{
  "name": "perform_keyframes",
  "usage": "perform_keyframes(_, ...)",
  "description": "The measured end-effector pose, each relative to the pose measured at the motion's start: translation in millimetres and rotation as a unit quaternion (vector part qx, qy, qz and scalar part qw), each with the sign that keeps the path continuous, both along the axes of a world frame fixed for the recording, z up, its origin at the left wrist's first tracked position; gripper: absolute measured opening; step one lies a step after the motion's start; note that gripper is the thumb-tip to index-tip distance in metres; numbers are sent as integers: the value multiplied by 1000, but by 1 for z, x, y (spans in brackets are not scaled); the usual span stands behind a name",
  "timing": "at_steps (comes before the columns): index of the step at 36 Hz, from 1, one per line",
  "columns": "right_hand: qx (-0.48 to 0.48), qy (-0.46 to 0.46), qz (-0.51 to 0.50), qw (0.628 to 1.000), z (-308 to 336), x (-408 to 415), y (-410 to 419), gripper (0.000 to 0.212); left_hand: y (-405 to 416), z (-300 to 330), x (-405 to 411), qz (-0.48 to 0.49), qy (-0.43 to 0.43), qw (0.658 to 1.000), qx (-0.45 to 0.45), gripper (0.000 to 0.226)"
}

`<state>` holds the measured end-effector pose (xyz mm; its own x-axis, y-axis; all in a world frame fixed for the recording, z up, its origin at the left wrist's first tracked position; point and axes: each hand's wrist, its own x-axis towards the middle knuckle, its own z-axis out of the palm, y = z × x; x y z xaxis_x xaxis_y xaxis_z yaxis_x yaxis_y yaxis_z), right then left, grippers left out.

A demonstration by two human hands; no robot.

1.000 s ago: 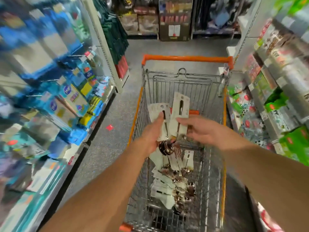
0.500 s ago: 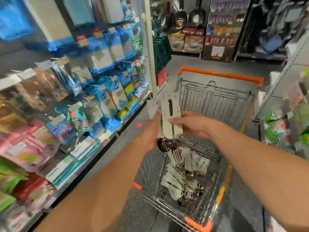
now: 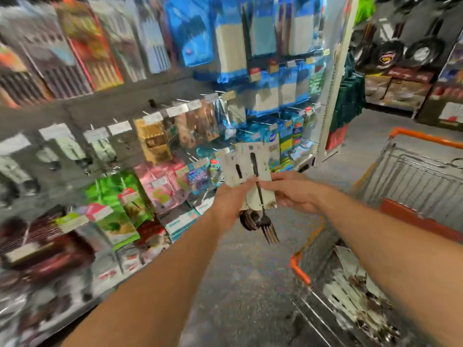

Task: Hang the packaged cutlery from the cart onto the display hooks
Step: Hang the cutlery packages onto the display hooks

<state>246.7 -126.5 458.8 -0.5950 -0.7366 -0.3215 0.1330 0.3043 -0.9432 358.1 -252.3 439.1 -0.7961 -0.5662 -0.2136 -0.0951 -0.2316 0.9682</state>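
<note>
**Cutlery cards held up between cart and display wall**

Cutlery cards (image 3: 246, 166), white and stacked a few deep, stand upright in front of me, held in both my hands over the aisle floor. A fork (image 3: 266, 222) hangs off the front card with its tines pointing down, and the dark bowl of a spoon (image 3: 248, 219) shows just behind it, below the cards' lower edge. My left hand (image 3: 229, 202) grips the stack from the left, thumb pressed across the card faces. My right hand (image 3: 295, 194) comes in from the right and pinches the front card, its fingertips curled onto the card's right edge and lower corner.

Behind the cards is the display wall (image 3: 125, 108), blurred by my head's motion. Its display hooks (image 3: 183, 100) stick out as thin metal prongs with price tags, most of them loaded with packets: green and pink ones low down, blue ones higher and to the right, long boxed sets along the top. I cannot read any label.

To my right stands the shopping cart (image 3: 423, 176), wire-sided with orange trim. More carded cutlery (image 3: 355, 304) lies heaped in its basket, well apart from the cards in my hands. Frying pans (image 3: 406, 50) hang on a far wall beyond the aisle end.
</note>
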Motion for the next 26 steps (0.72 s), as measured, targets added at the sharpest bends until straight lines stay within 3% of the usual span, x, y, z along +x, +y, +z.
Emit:
perform_keyframes(2, 12, -8, 28, 1000, -3, 19, -31, 38, -29, 5, 26, 18, -5, 1000, -7, 32)
perform_keyframes(6, 3, -7, 53, 999, 2, 64, -89, 10, -86, 8, 75, 51, -4, 998, -25, 37)
perform_keyframes(13, -12, 5, 108, 994, 0, 133, -186, 23, -172, 0, 160, 84, 9, 995, -53, 34)
perform_keyframes(20, -5, 17, 170, 985, -15, 183, -272, 15, -236, -4, 224, 155, -28, 986, -56, 20)
perform_keyframes(26, -1, 28, 218, 976, -25, 196, -344, 4, -296, -16, 248, 212, -62, 974, -53, 35)
